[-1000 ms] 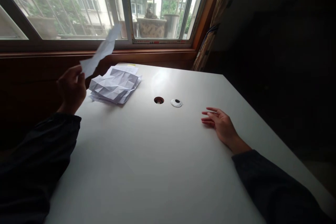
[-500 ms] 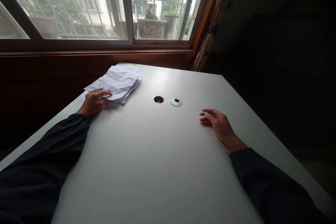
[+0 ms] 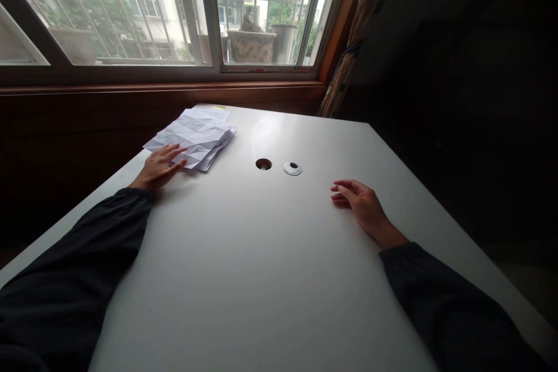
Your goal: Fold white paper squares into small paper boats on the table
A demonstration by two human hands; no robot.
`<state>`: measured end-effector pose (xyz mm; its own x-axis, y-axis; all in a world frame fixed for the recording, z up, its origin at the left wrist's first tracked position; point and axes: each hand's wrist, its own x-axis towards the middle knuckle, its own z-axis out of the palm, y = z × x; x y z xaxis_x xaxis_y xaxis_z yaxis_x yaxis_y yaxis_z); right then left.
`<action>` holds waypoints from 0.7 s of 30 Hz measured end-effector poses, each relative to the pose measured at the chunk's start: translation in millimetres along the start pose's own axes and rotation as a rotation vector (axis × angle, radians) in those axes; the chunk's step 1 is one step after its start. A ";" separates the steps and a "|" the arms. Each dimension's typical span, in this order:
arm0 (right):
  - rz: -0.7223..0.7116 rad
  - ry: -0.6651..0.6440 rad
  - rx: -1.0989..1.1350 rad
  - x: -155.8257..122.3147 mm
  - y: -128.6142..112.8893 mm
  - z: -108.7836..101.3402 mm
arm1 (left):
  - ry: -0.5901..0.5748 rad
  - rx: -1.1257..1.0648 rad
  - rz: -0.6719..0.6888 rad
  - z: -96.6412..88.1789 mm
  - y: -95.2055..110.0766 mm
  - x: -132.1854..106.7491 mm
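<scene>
A stack of creased white paper sheets (image 3: 196, 133) lies at the far left of the white table (image 3: 244, 267). My left hand (image 3: 159, 168) is at the near corner of the stack, fingers spread and over the edge of the top sheet; whether the fingertips press on it I cannot tell. My right hand (image 3: 360, 203) rests on the table at the right, fingers loosely curved and apart, with nothing in it. It is nearest to a round cable-hole cover (image 3: 292, 168).
Left of the cover is a round hole (image 3: 263, 164) in the tabletop. Beyond the table's far edge stand a wooden sill (image 3: 261, 90) and a barred window. A tied curtain (image 3: 344, 78) hangs at the right of the window. A yellow slip (image 3: 218, 107) shows behind the papers.
My left hand has let go of the paper's corner; its thumb has come out from beneath and its fingers have spread. The right hand is practically still.
</scene>
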<state>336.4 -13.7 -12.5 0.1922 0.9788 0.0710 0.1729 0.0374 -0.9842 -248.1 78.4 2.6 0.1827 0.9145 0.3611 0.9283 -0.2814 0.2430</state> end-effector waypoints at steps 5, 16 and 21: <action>-0.003 -0.005 -0.006 -1.5 -1.1 0.8 | 0.195 0.053 -0.026 1.5 4.8 1.1; -0.009 -0.018 -0.041 0.7 3.5 -2.2 | 0.021 0.171 0.020 -15.0 39.2 111.2; 0.002 -0.021 -0.047 -1.5 0.3 -0.4 | -0.156 0.293 -0.144 -2.4 35.2 141.8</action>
<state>336.6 -15.2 -12.9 0.1727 0.9828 0.0652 0.2174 0.0266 -0.9757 -190.3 197.5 64.5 0.0696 0.9784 0.1948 0.9974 -0.0718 0.0043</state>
